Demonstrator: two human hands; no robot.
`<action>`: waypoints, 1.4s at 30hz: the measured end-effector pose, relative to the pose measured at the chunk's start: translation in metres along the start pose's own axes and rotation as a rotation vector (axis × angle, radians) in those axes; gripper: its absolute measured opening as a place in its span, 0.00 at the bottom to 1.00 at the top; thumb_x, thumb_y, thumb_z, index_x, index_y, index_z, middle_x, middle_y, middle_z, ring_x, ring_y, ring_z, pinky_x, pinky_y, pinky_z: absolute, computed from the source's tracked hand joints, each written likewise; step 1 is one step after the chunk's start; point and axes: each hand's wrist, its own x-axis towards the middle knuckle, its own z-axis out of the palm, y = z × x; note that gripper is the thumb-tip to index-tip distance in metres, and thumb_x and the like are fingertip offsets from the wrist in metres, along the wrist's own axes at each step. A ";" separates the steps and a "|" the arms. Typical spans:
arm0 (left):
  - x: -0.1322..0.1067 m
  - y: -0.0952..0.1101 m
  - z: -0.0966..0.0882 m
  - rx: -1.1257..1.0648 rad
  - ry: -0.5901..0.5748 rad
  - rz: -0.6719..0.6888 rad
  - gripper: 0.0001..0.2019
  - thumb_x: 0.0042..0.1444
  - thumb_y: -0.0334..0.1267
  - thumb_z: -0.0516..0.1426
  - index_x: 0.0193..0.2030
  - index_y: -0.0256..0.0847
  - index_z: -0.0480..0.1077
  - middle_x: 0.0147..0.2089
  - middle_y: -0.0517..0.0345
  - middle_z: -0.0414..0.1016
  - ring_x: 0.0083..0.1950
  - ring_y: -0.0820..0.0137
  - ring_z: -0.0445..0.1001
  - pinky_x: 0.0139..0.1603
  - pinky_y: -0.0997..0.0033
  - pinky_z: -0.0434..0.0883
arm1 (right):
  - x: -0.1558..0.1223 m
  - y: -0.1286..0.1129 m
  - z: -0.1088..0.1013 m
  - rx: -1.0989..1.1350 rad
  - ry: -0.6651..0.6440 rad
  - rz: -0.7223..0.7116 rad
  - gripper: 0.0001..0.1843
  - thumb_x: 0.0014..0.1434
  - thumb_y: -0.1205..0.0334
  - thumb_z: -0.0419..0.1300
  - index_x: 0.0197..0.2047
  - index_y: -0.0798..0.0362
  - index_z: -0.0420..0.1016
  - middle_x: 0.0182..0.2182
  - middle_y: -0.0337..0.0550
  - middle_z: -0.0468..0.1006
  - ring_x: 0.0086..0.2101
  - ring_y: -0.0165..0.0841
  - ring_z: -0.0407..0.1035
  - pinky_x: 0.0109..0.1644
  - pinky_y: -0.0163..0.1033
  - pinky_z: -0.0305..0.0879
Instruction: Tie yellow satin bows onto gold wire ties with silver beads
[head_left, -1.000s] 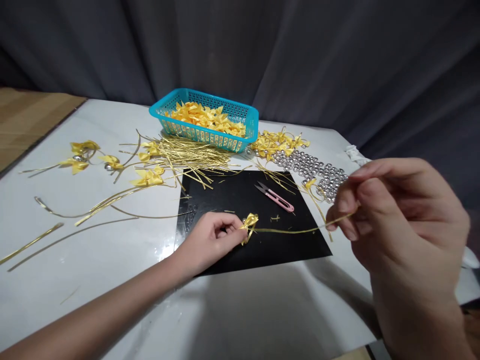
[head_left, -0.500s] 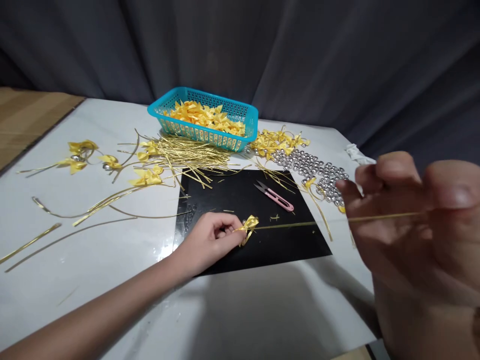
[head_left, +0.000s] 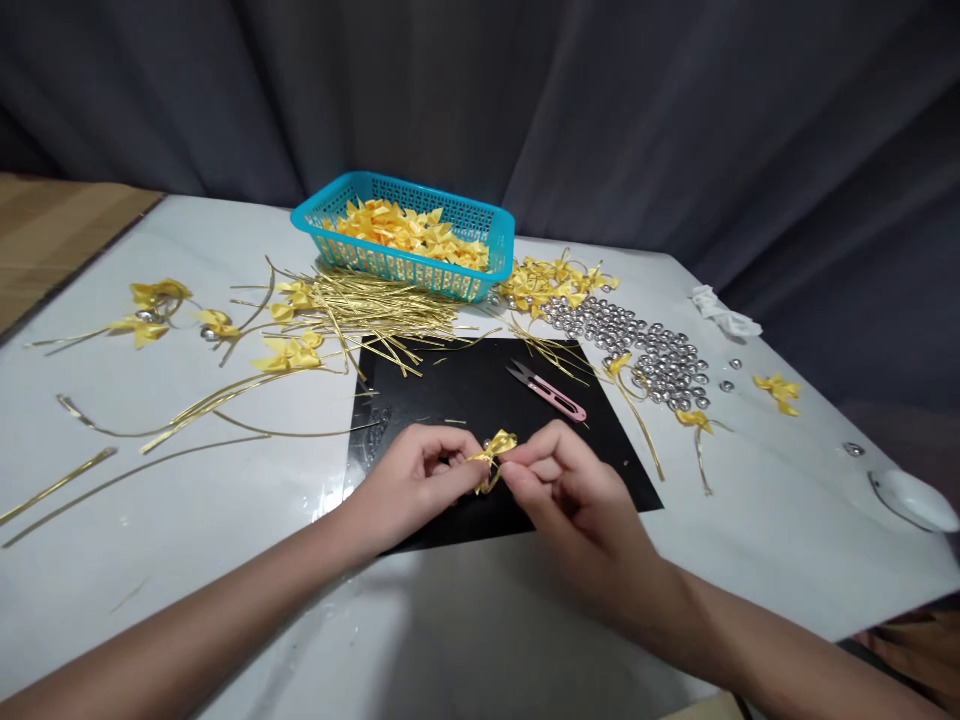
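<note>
At frame centre, over the black mat (head_left: pixel 480 385), a yellow ribbon bow (head_left: pixel 495 447) is pinched between the left hand (head_left: pixel 414 482) and right hand (head_left: pixel 571 492), both closed on it. Several wired bows (head_left: pixel 144 326) are laid at upper left; many loose bows (head_left: pixel 397 228) are left in the turquoise basket (head_left: pixel 405 268).

A small yellow ribbon bow (head_left: pixel 496 446) sits over the near half of the black mat (head_left: pixel 480 395), just above the mat's surface and roughly midway between its left and right edges. Its satin loops are glossy and slightly crumpled, and the right loop tilts upward, away from the mat. A thin gold tie (head_left: pixel 484 478) crosses its knot, with a short end hanging toward the mat's near edge. The left hand (head_left: pixel 416 480) pinches the bow from one side and the right hand (head_left: pixel 570 490) from the other, fingertips closed on it.
</note>
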 end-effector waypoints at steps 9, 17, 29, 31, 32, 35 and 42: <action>-0.001 0.000 0.002 0.018 -0.024 0.083 0.13 0.53 0.41 0.52 0.21 0.38 0.63 0.21 0.65 0.58 0.24 0.76 0.55 0.23 0.74 0.51 | 0.002 0.013 0.004 -0.061 0.022 0.042 0.07 0.63 0.60 0.50 0.34 0.53 0.58 0.21 0.34 0.68 0.21 0.23 0.62 0.23 0.27 0.55; -0.003 -0.001 -0.001 0.031 -0.014 0.135 0.15 0.57 0.42 0.49 0.20 0.40 0.59 0.23 0.64 0.57 0.28 0.73 0.58 0.28 0.73 0.55 | 0.003 0.016 0.002 -0.239 -0.027 -0.080 0.05 0.64 0.63 0.48 0.35 0.52 0.59 0.23 0.36 0.69 0.22 0.24 0.63 0.25 0.28 0.56; 0.000 -0.002 -0.001 0.057 0.014 0.146 0.14 0.56 0.41 0.51 0.23 0.38 0.66 0.24 0.64 0.60 0.27 0.74 0.58 0.29 0.75 0.56 | 0.005 0.014 -0.004 -0.239 -0.103 -0.077 0.06 0.63 0.64 0.49 0.33 0.51 0.54 0.20 0.31 0.61 0.19 0.22 0.55 0.22 0.28 0.50; 0.000 -0.003 -0.001 0.062 0.010 0.148 0.14 0.56 0.41 0.51 0.22 0.38 0.64 0.24 0.64 0.60 0.27 0.74 0.58 0.29 0.75 0.56 | 0.006 0.013 -0.005 -0.242 -0.126 -0.076 0.06 0.63 0.64 0.49 0.33 0.51 0.54 0.20 0.31 0.61 0.20 0.23 0.55 0.23 0.28 0.50; 0.000 -0.003 -0.001 0.062 0.005 0.141 0.14 0.56 0.41 0.51 0.22 0.39 0.64 0.24 0.65 0.60 0.27 0.74 0.58 0.28 0.75 0.56 | 0.006 0.012 -0.005 -0.242 -0.134 -0.078 0.06 0.63 0.64 0.49 0.33 0.51 0.54 0.21 0.32 0.61 0.19 0.23 0.55 0.23 0.28 0.50; -0.001 -0.001 0.000 0.060 -0.011 0.116 0.14 0.56 0.42 0.50 0.22 0.39 0.62 0.24 0.65 0.58 0.27 0.74 0.57 0.28 0.75 0.55 | 0.006 0.012 -0.007 -0.250 -0.138 -0.064 0.08 0.63 0.63 0.49 0.32 0.51 0.51 0.21 0.32 0.60 0.19 0.22 0.52 0.23 0.29 0.48; -0.002 0.000 0.001 0.080 -0.028 0.136 0.15 0.58 0.41 0.48 0.22 0.40 0.59 0.24 0.64 0.57 0.28 0.73 0.57 0.29 0.73 0.55 | 0.009 0.009 -0.007 -0.205 -0.145 0.008 0.14 0.63 0.61 0.48 0.29 0.50 0.46 0.20 0.30 0.57 0.20 0.23 0.49 0.23 0.30 0.47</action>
